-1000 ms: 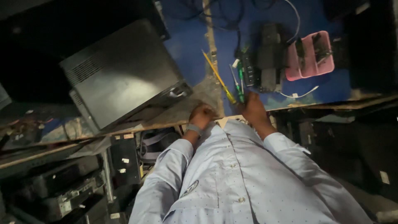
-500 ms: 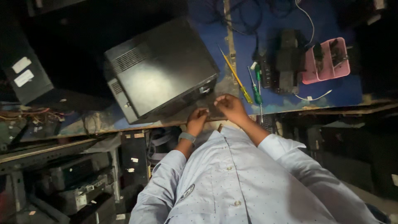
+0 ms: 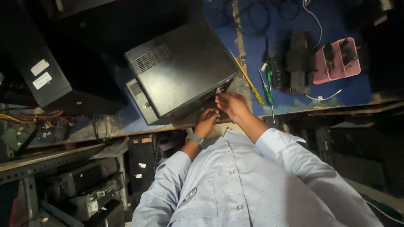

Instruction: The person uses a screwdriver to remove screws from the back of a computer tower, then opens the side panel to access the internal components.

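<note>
Black metal case (image 3: pixel 181 73) lies tilted at frame centre on the blue-topped bench (image 3: pixel 336 94), its near corner turned toward the person so both hands reach it: right hand (image 3: pixel 230 104) pinches the edge, left hand (image 3: pixel 207 122) curls closed underneath, steadying it.

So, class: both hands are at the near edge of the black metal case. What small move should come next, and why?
Probably steady the black metal case with the left hand while the right hand works its near edge. Both hands sit at that edge, and the case lies close to the bench edge. The screwdrivers lie untouched beside it.
</note>
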